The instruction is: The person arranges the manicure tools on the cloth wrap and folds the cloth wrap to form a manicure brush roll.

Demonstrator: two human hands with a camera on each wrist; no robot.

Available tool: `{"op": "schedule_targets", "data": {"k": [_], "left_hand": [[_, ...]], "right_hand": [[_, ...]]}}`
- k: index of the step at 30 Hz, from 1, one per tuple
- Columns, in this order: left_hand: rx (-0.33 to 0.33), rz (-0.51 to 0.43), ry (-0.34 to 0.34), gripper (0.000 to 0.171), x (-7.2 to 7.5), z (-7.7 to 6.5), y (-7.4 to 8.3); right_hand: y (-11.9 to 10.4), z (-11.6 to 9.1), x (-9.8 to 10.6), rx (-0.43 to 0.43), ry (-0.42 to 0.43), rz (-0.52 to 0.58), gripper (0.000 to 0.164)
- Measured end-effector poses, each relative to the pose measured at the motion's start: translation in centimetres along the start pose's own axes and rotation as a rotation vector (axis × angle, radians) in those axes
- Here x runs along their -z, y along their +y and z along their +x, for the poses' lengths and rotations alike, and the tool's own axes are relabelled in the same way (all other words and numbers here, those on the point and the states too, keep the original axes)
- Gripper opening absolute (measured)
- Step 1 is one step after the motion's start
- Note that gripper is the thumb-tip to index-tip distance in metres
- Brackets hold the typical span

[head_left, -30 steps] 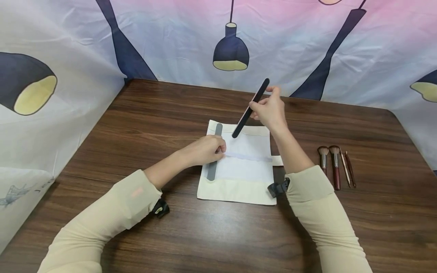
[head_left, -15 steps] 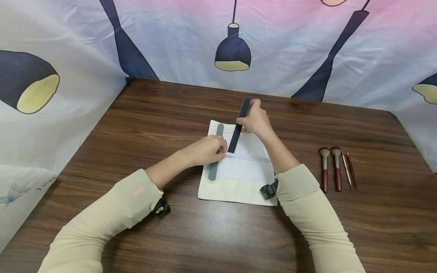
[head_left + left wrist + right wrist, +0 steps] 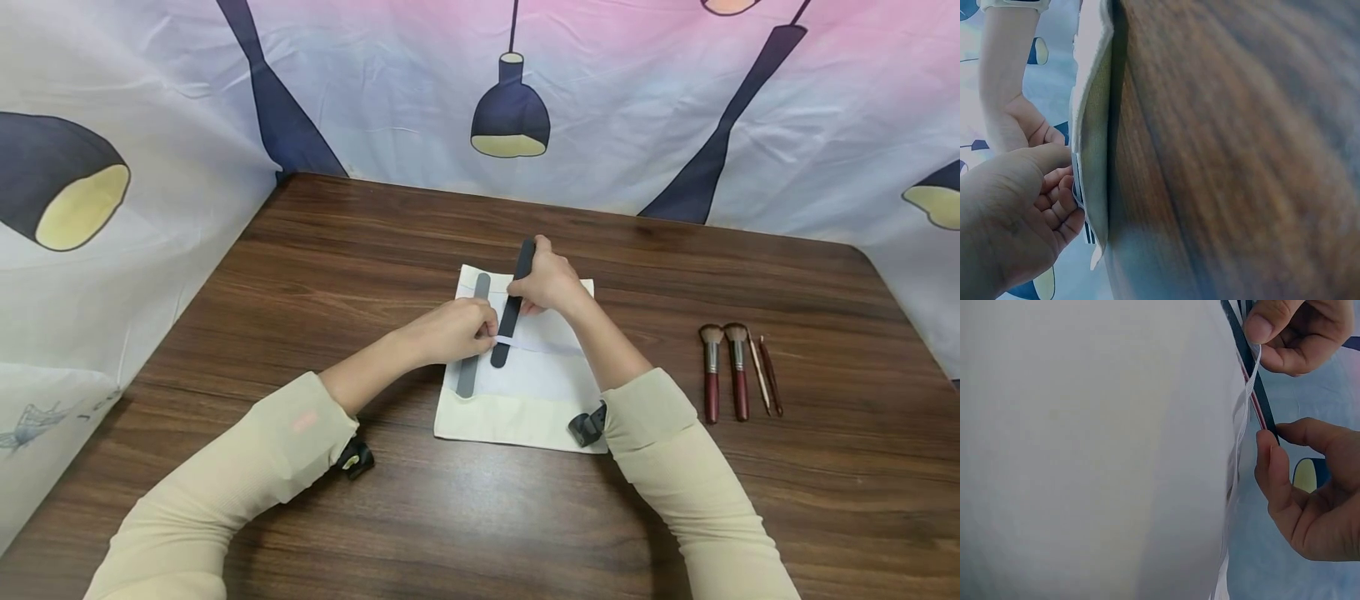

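Note:
A cream fabric case (image 3: 517, 423) lies unfolded on the table, with a white elastic band (image 3: 546, 344) across its middle. My left hand (image 3: 448, 330) pinches the band and lifts it; in the right wrist view the band (image 3: 1249, 394) rises to that thumb and finger. Between the thumb and fingers of my right hand (image 3: 551, 279) is a black nail file (image 3: 512, 310), slanted, its lower end passing under the raised band. A grey nail file (image 3: 467, 377) rests along the case's left side, partly hidden by my left hand, its bottom end at the lower pocket edge.
To the right of the case, two makeup brushes (image 3: 712, 379) with red handles lie on the wooden table (image 3: 480, 517), beside two thin sticks (image 3: 769, 379). A printed cloth (image 3: 420, 100) hangs behind the table and along its left side.
My right hand has brought the black nail file down and left from above the case, and its lower end has slid beneath the band. The left hand has stayed in place.

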State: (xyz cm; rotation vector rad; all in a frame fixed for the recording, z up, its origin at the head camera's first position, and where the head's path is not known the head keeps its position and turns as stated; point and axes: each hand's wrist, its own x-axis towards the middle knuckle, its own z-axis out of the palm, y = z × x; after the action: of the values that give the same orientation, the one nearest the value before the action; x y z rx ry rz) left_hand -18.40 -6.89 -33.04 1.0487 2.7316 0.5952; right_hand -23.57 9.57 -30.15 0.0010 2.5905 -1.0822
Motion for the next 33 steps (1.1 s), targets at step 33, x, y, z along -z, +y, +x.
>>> {"op": "schedule_targets", "data": {"k": [33], "left_hand": [[-0.008, -0.002, -0.022, 0.011, 0.3, 0.1, 0.3]], "right_hand": [[1.0, -1.1, -0.9, 0.024, -0.275, -0.010, 0.077]]}}
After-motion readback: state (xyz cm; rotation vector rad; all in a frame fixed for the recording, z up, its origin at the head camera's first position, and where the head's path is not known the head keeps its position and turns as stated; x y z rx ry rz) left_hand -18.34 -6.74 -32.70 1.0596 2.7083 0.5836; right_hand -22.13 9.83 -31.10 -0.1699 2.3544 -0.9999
